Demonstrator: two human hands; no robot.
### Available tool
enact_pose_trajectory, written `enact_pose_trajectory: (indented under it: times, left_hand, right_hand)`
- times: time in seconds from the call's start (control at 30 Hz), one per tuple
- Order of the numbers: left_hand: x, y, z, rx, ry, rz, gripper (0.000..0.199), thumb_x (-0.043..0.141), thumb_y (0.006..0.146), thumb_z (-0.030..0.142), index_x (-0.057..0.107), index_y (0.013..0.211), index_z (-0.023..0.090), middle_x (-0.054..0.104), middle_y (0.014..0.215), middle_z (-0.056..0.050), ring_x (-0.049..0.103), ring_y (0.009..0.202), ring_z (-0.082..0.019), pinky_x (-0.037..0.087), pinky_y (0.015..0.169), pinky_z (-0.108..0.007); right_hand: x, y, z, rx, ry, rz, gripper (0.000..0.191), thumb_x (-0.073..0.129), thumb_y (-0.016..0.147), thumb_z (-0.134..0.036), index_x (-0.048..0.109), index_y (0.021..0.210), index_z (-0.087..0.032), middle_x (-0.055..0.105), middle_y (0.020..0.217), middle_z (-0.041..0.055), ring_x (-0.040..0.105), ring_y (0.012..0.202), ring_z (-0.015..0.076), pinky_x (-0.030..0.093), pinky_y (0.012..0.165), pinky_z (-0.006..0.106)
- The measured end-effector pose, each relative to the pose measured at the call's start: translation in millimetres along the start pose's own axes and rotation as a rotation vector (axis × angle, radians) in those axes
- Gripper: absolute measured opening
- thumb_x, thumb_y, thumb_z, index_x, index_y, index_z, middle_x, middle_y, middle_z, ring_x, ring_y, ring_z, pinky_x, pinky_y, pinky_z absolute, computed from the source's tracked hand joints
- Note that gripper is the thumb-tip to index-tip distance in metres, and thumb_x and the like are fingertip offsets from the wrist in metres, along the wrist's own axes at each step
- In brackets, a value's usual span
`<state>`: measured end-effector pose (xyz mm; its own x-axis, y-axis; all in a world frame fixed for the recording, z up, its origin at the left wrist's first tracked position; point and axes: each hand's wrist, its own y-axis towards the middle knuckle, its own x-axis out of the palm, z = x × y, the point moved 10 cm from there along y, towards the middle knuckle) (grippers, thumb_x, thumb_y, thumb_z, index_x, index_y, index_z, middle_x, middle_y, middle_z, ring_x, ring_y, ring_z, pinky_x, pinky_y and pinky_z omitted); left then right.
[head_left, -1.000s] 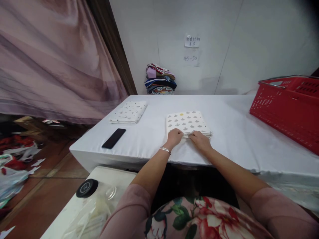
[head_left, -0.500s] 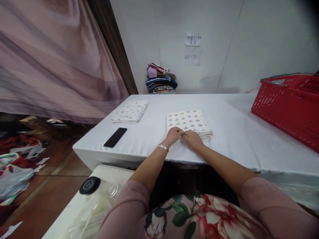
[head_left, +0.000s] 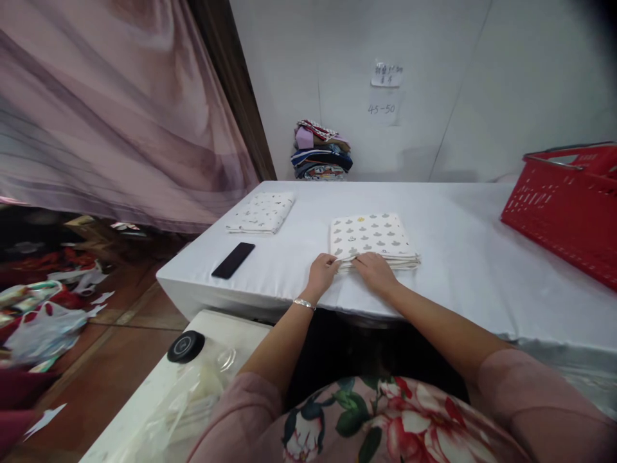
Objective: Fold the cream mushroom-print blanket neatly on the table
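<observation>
A folded white cloth printed with small grey shapes and one yellow one lies near the front edge of the table. My left hand, with a silver bracelet at the wrist, pinches the cloth's near left corner. On the near edge, to the right of it, my right hand has its fingers closed over the cloth's layers. Its fingertips are partly hidden. A second folded white cloth with a small print rests at the far left, apart from both hands.
A black phone-like slab lies on the white-covered table. A red basket stands at the right. Folded fabrics are stacked by the wall. At lower left, a white side surface bears a round black object and clear plastic.
My left hand has slid left along the near edge to the cloth's corner, away from my right hand. The right hand stays at the near edge. The view has shifted slightly left.
</observation>
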<state>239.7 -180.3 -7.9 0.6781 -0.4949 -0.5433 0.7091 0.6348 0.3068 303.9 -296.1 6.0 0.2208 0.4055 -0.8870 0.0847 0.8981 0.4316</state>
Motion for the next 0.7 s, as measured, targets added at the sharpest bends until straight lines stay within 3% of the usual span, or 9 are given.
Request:
enact_pose_trajectory:
  times: [0.3,0.53,0.7]
  left_hand:
    - [-2.3,1,-4,-0.064,-0.02,0.026,0.008,0.059,0.078,0.02,0.065,0.072,0.019,0.064,0.082,-0.001,0.06,0.078,-0.013,0.047,0.078,-0.027]
    - [2.2,1,-18,-0.143,-0.117,0.002,0.016,0.056,0.078,0.022,0.067,0.09,0.019,0.069,0.091,-0.001,0.062,0.084,-0.014,0.048,0.082,-0.026]
    - [-0.9,17,-26,-0.185,-0.135,-0.02,0.025,0.046,0.085,0.032,0.067,0.085,0.018,0.07,0.084,-0.002,0.063,0.082,-0.015,0.049,0.078,-0.027]
  right_hand:
    - [12,22,-22,-0.008,0.015,-0.055,0.021,0.046,0.092,-0.017,0.063,0.102,-0.012,0.062,0.096,0.0096,0.049,0.09,0.0224,0.032,0.076,0.034]
    - [16,29,-30,-0.056,-0.018,-0.154,0.024,0.042,0.092,-0.015,0.063,0.103,-0.01,0.062,0.096,0.0113,0.051,0.091,0.0237,0.034,0.077,0.035]
    - [19,36,-38,-0.104,-0.073,-0.215,0.025,0.041,0.09,-0.011,0.064,0.1,-0.008,0.062,0.095,0.014,0.053,0.091,0.0253,0.036,0.076,0.036]
